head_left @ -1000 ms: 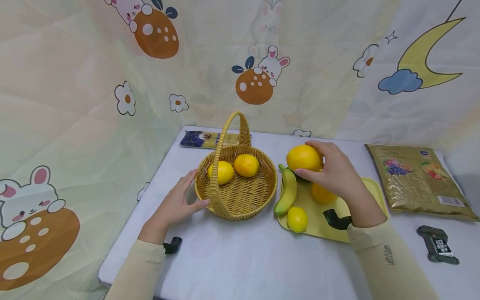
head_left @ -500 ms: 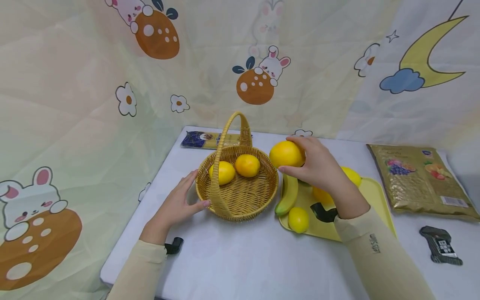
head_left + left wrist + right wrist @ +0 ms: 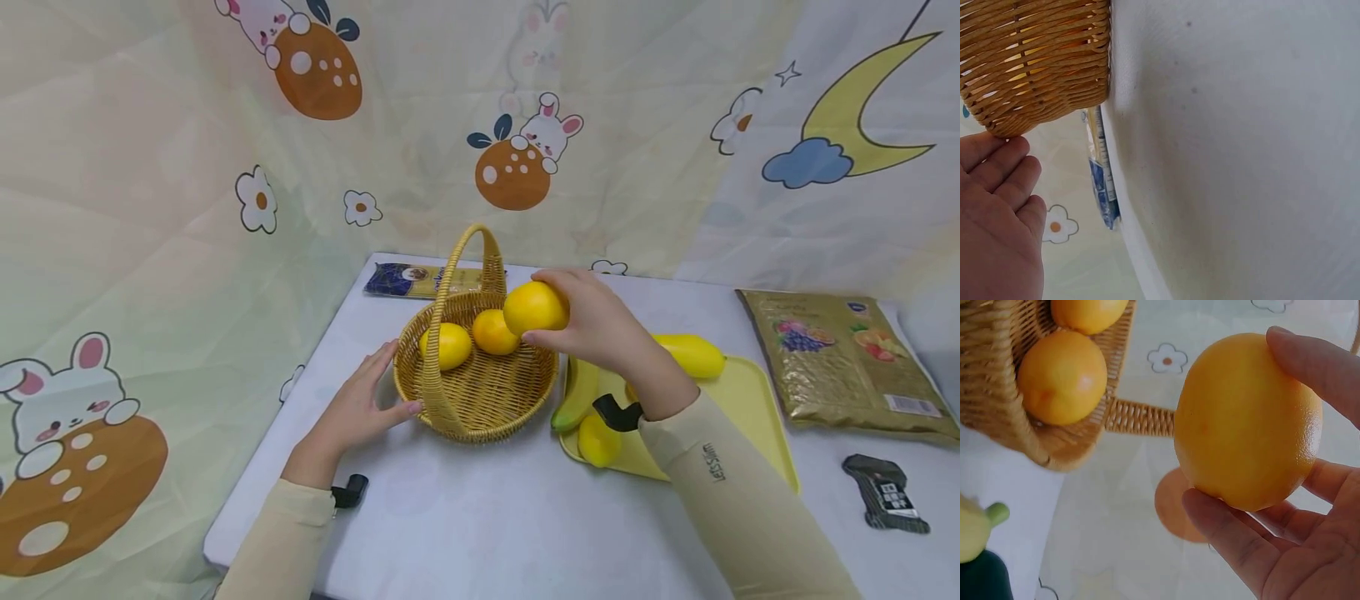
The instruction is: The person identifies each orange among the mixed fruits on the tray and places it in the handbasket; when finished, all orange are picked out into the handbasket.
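My right hand [image 3: 588,321] holds a round yellow-orange fruit [image 3: 534,307] above the right side of a woven basket [image 3: 487,396]. In the right wrist view, thumb and fingers grip this fruit [image 3: 1244,425] from opposite sides. Two more yellow fruits lie inside the basket: one at the left [image 3: 450,346], the other at the back [image 3: 495,332]. Against the basket's left side rests my left hand [image 3: 352,412], thumb spread toward the front. The left wrist view shows its fingertips [image 3: 1015,147] touching the wicker rim, fingers loosely extended. An arched handle [image 3: 491,262] spans the basket.
Right of the basket, a yellow tray [image 3: 757,417] bears a banana [image 3: 576,396], a lemon [image 3: 598,442] and a long yellow item [image 3: 690,356]. A gold bag [image 3: 847,358] and a small dark packet [image 3: 887,493] lie farther right. Behind the basket lies a flat package [image 3: 405,280].
My right hand has carried the yellow-orange fruit leftward from above the tray to above the basket. The left hand has stayed against the basket.
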The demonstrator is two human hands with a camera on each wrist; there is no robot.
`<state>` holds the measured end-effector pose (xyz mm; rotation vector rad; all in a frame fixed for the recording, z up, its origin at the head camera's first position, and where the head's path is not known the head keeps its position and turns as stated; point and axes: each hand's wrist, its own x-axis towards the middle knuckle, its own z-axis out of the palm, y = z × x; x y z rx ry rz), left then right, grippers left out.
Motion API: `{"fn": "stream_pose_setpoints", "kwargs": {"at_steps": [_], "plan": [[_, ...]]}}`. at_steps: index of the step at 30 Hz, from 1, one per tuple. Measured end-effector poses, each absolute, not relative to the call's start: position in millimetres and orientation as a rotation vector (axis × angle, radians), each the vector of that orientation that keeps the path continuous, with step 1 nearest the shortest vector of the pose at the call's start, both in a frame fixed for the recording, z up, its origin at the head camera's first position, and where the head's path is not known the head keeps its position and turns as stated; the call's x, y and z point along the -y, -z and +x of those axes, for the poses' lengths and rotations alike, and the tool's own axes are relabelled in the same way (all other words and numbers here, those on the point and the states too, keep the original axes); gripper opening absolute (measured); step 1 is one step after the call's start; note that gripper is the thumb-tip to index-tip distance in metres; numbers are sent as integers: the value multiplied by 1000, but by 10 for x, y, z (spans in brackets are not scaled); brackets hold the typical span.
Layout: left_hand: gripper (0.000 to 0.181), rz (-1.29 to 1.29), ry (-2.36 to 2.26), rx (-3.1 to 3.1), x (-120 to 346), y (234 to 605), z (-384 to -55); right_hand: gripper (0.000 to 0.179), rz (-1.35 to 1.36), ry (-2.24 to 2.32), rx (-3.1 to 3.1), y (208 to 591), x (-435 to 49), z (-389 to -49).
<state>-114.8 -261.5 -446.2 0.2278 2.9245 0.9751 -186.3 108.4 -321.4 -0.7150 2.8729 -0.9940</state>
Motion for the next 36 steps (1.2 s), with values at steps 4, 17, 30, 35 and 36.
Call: {"fn": "stream_pose_setpoints", "kwargs": {"at_steps": [4, 17, 30, 35, 36], "plan": [[114, 216, -971, -2921, 2612, 4458, -1150, 85, -756, 939, -2845, 3205, -943, -1896], [113, 198, -982, -2915, 2607, 4452, -1142, 83, -893, 860, -2728, 3249, -517, -1941], [112, 173, -995, -2911, 2604, 4454, -1119, 82, -1029, 647, -2673, 3397, -193, -1933], [113, 146, -970, -2915, 2589, 4446, -1109, 84, -1045, 585, -2648, 3406, -108, -1910], [113, 141, -972, -2914, 2588, 4445, -1107, 84, -1050, 570, -2646, 3414, -91, -1909]]}}
